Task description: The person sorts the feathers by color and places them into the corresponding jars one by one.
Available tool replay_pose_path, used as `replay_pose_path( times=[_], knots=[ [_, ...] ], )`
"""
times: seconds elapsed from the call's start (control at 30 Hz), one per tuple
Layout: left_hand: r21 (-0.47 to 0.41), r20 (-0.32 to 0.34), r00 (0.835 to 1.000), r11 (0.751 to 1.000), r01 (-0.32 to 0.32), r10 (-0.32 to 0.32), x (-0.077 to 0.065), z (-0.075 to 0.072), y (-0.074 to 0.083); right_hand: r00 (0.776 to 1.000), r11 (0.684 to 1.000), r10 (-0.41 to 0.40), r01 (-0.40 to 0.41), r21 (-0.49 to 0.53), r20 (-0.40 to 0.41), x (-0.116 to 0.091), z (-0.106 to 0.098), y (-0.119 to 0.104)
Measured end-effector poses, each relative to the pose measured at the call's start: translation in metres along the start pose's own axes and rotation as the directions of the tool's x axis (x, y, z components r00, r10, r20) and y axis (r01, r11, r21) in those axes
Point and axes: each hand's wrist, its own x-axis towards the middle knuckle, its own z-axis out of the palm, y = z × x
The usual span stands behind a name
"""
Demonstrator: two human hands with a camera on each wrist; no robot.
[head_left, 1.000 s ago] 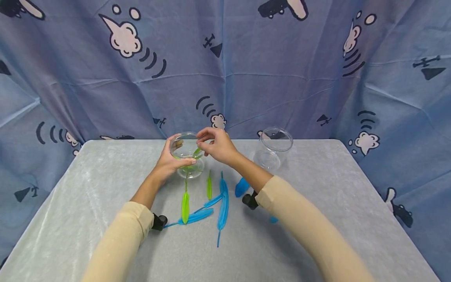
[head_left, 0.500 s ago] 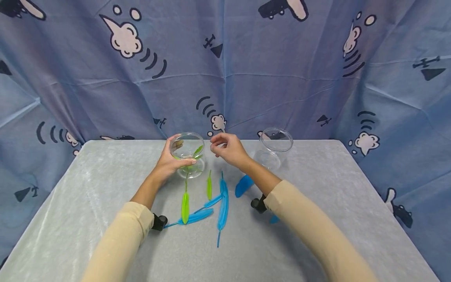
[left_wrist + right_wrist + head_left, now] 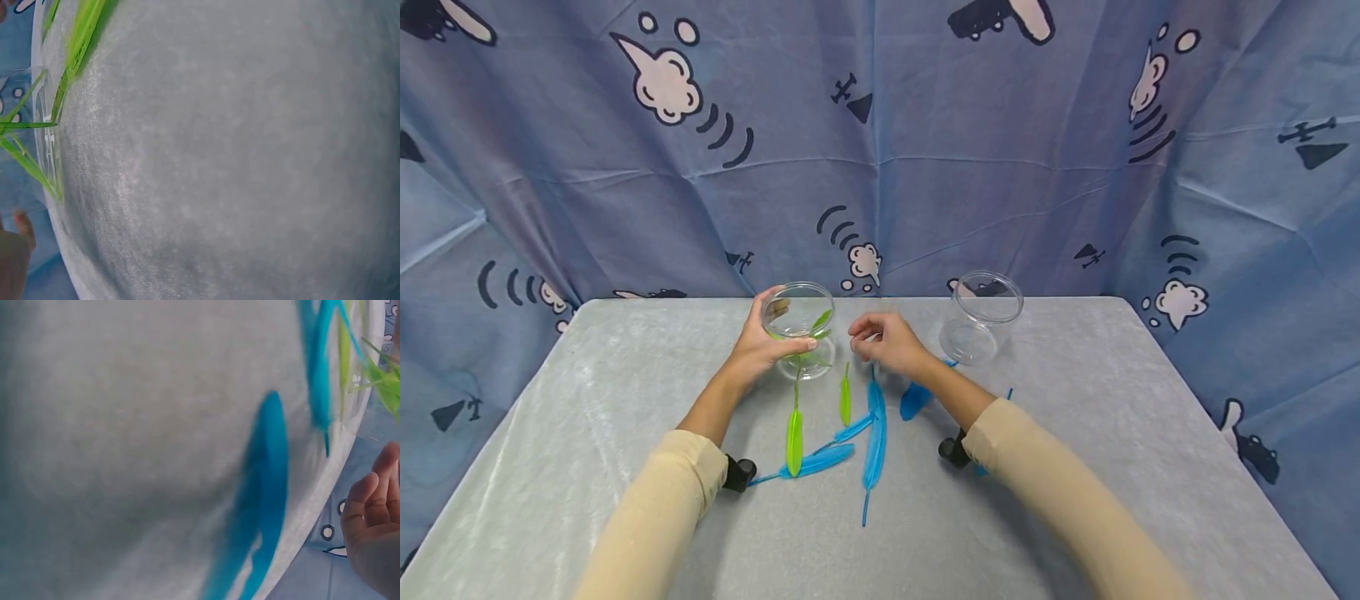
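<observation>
In the head view my left hand (image 3: 756, 340) grips a clear jar (image 3: 808, 368) around its side, thumb in front. Inside the jar are green feathers (image 3: 822, 320), also visible through its wall in the left wrist view. My right hand (image 3: 887, 340) hovers just right of the jar, fingers loosely curled and holding nothing; the right wrist view shows this hand (image 3: 375, 519) with bare fingertips. Two green feathers lie on the table before the jar, a longer one (image 3: 794, 442) and a shorter one (image 3: 846, 400). A long blue feather (image 3: 875, 442) lies below my right hand.
A second clear jar (image 3: 970, 343) stands at the back right. More blue feathers lie about: one (image 3: 823, 460) under the long green feather's tip, another (image 3: 916, 402) partly behind the right forearm. A patterned blue curtain (image 3: 925, 208) hangs behind the grey table (image 3: 1075, 375).
My right hand has let go of a green feather at the jar's mouth, drawn away to the right, then come lower. The left hand and jar have stayed in place.
</observation>
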Motion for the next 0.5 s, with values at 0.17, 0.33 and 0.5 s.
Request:
replay_pose_path(
  times=[0.17, 0.33, 0.5],
  knots=[
    [-0.004, 0.002, 1.0, 1.0, 0.003, -0.003, -0.001, -0.001, 0.001, 0.997, 1.0, -0.017, 0.018, -0.019, 0.073, -0.001, 0.005, 0.006],
    [-0.011, 0.004, 1.0, 1.0, 0.004, -0.004, 0.0, 0.0, 0.001, 0.986, 0.994, -0.068, 0.08, -0.073, 0.153, -0.003, 0.007, 0.012],
    [-0.014, 0.002, 1.0, 1.0, 0.009, -0.009, 0.0, 0.0, 0.001, 0.961, 0.993, -0.092, 0.109, -0.05, 0.26, -0.004, 0.009, 0.014]
  ],
)
